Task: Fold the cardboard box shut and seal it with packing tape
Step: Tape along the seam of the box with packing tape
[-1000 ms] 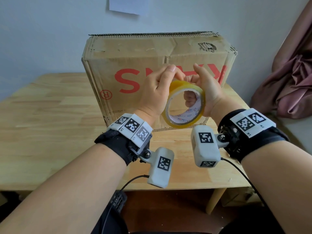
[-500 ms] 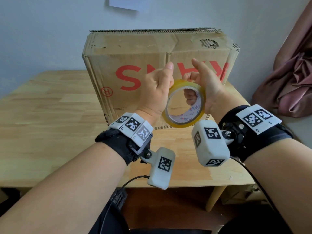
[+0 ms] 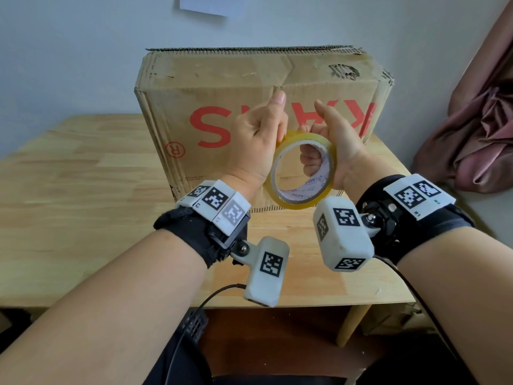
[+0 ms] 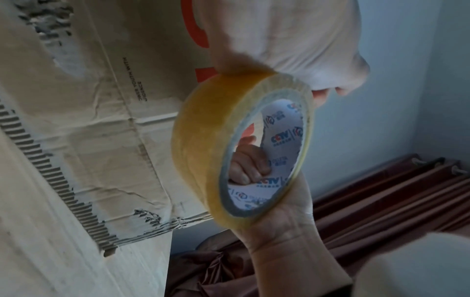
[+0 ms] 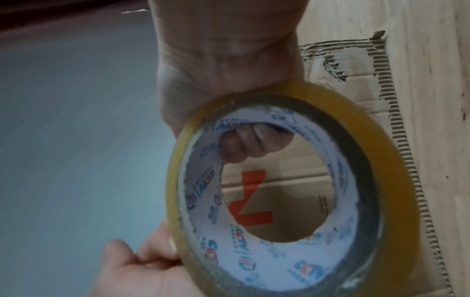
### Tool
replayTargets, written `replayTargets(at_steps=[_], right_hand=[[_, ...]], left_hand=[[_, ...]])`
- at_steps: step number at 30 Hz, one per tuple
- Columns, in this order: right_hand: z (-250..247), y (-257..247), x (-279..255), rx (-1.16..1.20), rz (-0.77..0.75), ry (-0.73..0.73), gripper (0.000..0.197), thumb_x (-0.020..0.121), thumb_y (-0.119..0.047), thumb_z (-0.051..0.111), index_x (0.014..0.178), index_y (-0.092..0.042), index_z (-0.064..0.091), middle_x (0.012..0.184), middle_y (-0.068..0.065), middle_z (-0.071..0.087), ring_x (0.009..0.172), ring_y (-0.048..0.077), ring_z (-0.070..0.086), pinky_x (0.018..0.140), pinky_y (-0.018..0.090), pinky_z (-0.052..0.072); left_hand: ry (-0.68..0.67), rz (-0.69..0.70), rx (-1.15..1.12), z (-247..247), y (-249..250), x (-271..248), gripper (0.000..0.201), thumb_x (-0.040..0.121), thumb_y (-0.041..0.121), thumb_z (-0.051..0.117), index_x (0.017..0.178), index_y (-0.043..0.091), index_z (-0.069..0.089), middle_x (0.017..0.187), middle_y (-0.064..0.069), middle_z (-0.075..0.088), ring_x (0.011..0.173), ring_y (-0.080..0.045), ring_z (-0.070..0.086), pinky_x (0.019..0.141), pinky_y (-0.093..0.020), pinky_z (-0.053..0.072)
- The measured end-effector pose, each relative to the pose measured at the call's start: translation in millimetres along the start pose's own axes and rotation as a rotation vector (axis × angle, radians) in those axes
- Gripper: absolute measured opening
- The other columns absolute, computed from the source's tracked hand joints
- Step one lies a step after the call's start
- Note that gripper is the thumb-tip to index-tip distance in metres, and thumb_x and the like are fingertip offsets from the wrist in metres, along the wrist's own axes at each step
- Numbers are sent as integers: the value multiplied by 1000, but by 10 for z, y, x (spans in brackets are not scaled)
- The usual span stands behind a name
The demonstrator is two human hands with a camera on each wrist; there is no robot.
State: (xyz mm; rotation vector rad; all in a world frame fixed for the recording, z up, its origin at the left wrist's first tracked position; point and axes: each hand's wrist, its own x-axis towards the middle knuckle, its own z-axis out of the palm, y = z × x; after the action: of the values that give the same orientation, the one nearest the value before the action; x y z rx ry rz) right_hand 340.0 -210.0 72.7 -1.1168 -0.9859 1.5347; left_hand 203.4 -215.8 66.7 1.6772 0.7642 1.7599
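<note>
The right hand (image 3: 337,151) holds the roll of tape (image 3: 302,169) from its 3 o'clock side; its fingers (image 5: 250,143) hook through the white printed core and curl round the rim, thumb raised toward 12 o'clock. The left hand (image 3: 256,140) meets the same roll at about 10 o'clock; its fingers (image 5: 152,255) pinch the yellowish outer edge, thumb pointing up; whether a loose end of tape is caught in that pinch is too small to tell. The roll stands on edge in the air between the two hands, its hole facing the person, just in front of the box (image 3: 258,87) and clear of the table (image 3: 77,176).

The box sits behind the hands at 12 o'clock, standing on the wooden table near the wall; red lettering on its front reads upside down; its flaps look folded shut, with a seam running along the upper face; no fresh strip of tape shows on it. At 3 o'clock a heap of pinkish cloth (image 3: 477,129) lies off the table; a sheet of paper (image 3: 204,4) hangs on the wall at 12 o'clock.

Folding seems done; the step in hand looks like finding and lifting the tape's free end. The next move likely calls for peeling a length off while the right hand steadies the roll, then carrying the end to the seam.
</note>
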Motion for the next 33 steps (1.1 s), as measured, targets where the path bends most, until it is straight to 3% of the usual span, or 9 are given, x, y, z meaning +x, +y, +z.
replayTargets(at_steps=[4, 7, 10, 12, 16, 20, 24, 30, 33], right_hand=[[31, -30, 12, 5, -46, -39, 51, 92, -57, 42, 61, -18, 48, 44, -1, 35, 40, 14, 26, 41, 19, 23], [43, -68, 26, 7, -170, -3, 43, 92, -50, 50, 62, -20, 48, 46, -2, 37, 39, 14, 32, 41, 20, 27], [8, -129, 12, -105, -380, 127, 34, 89, -42, 60, 66, -18, 53, 54, 2, 46, 46, 19, 43, 46, 24, 37], [-3, -158, -15, -222, -493, 121, 25, 83, -36, 65, 71, -16, 57, 63, 5, 52, 56, 20, 50, 52, 26, 42], [-12, -212, -75, -514, -470, -19, 17, 66, -35, 68, 56, -22, 63, 62, -6, 54, 67, 16, 52, 67, 30, 40], [17, -204, -154, -757, -430, -130, 26, 56, -41, 64, 64, -16, 66, 66, 2, 52, 71, 17, 48, 72, 36, 36], [43, -137, -166, -669, -394, -204, 31, 61, -20, 60, 78, 5, 61, 71, 11, 49, 73, 22, 45, 70, 35, 34], [-30, -91, -137, -506, -314, -295, 28, 62, -10, 55, 84, 7, 57, 68, 10, 51, 65, 16, 50, 63, 24, 41], [-26, -70, -129, -446, -297, -307, 14, 68, -8, 52, 77, 2, 57, 65, 5, 58, 66, 15, 54, 65, 25, 44]], left_hand=[[-8, -108, 54, -53, 28, 68, 52, 101, 21, 40, 55, -4, 41, 54, -19, 31, 54, -32, 30, 57, -24, 32], [-121, -348, 52, -137, -48, 153, 51, 98, 39, 39, 62, 8, 57, 62, -3, 53, 62, -15, 52, 70, -30, 45], [-213, -571, 2, -177, -89, 143, 58, 97, 46, 42, 60, 7, 65, 59, -7, 61, 61, -20, 60, 70, -29, 50], [-167, -503, 26, -148, -80, 121, 60, 96, 49, 44, 65, -1, 58, 61, -15, 48, 58, -23, 49, 66, -30, 42], [-109, -357, 178, -141, -14, 118, 52, 97, 45, 43, 54, 18, 33, 53, -4, 28, 53, -20, 32, 54, -28, 27], [-224, -254, 260, -226, -22, 142, 48, 97, 34, 49, 61, 3, 48, 56, -6, 30, 51, -17, 32, 50, -27, 27], [-230, -233, 248, -239, -51, 135, 53, 96, 28, 53, 57, -6, 47, 51, -2, 29, 46, -10, 30, 48, -23, 26], [-220, -291, 175, -240, -104, 124, 54, 92, 32, 54, 62, -12, 51, 55, -5, 34, 51, -18, 34, 51, -25, 30], [-221, -308, 166, -241, -89, 128, 47, 93, 32, 53, 59, 0, 48, 55, -5, 32, 51, -18, 32, 51, -26, 29]])
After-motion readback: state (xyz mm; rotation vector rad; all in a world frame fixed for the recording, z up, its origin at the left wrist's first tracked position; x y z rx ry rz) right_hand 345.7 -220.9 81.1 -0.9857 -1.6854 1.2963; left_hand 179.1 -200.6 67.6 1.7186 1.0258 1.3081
